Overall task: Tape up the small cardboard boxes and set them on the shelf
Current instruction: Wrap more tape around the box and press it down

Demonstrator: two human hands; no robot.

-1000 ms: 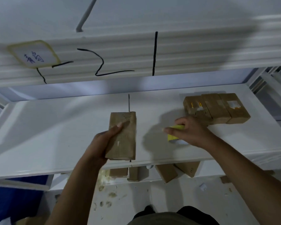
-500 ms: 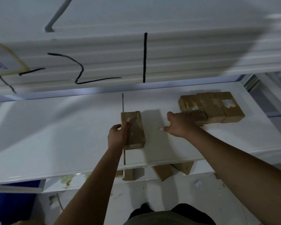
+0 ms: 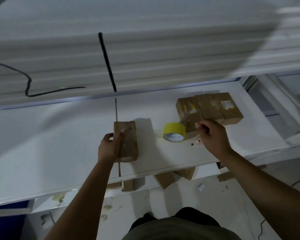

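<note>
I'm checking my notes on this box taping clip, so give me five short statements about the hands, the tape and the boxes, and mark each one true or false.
1. The left hand grips a cardboard box lying on the white shelf. True.
2. The yellow tape roll sits on the shelf between that box and the right hand. True.
3. The right hand grips the tape roll. False: the roll sits free, and no hand touches it.
4. A cluster of cardboard boxes sits at the shelf's back right. True.
5. The gripped box is stacked on that cluster. False: it lies apart, left of the roll.
</note>
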